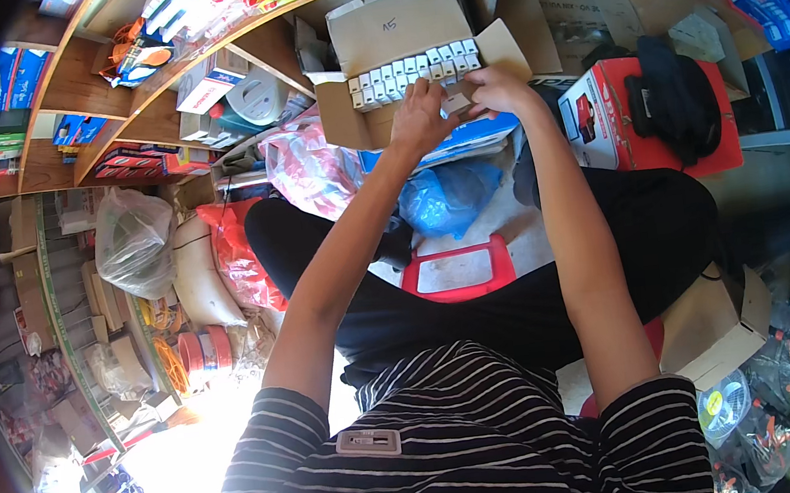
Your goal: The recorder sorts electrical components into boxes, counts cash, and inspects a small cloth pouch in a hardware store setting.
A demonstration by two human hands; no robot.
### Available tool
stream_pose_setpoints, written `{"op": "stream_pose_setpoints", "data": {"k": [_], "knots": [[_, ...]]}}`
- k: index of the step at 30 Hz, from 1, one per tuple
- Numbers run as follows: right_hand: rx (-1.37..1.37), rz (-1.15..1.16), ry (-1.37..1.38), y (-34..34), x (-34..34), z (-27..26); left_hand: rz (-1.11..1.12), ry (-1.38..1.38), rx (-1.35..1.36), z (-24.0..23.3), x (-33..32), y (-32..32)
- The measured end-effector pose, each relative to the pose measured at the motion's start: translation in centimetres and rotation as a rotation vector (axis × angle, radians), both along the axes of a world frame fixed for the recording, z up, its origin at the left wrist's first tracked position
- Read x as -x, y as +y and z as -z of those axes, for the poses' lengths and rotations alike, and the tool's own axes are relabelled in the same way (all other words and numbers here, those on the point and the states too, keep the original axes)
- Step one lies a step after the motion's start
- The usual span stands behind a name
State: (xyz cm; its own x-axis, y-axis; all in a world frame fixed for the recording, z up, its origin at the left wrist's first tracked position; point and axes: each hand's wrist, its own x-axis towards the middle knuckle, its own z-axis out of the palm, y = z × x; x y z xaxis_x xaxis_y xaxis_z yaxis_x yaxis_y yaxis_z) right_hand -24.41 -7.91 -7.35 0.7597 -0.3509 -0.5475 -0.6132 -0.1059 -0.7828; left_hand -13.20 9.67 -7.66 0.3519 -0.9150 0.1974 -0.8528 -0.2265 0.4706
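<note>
An open cardboard box (338, 115) sits on a blue carton, its lid flap raised and marked by hand. Inside stand rows of small white block-shaped pieces (413, 75), possibly circuit breakers. My left hand (419, 117) reaches over the front wall, fingertips at the nearer row; whether it grips a piece is hidden. My right hand (500, 91) is at the box's right front corner, thumb and fingers around the edge of a small pale box or piece (455, 103). That piece lies between my two hands, its far side partly covered.
The blue carton (457, 150) supports the box. A blue plastic bag (449, 197) and a red plastic stool (459, 272) are below. At right, a red-and-white box (604, 109) bears dark cloth. Wooden shelves (155, 91) hold packaged goods. An open carton (707, 329) stands beside me.
</note>
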Motion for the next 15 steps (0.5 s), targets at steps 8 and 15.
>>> {"op": "stream_pose_setpoints", "data": {"k": [8, 15], "knots": [[-0.134, 0.017, -0.016, 0.6, 0.1, -1.6, -0.191, -0.025, -0.061, -3.4, -3.4, 4.3], [-0.14, 0.074, -0.424, -1.0, -1.4, -9.1, -0.161, -0.487, -0.135, -3.1, -6.8, 8.2]]}}
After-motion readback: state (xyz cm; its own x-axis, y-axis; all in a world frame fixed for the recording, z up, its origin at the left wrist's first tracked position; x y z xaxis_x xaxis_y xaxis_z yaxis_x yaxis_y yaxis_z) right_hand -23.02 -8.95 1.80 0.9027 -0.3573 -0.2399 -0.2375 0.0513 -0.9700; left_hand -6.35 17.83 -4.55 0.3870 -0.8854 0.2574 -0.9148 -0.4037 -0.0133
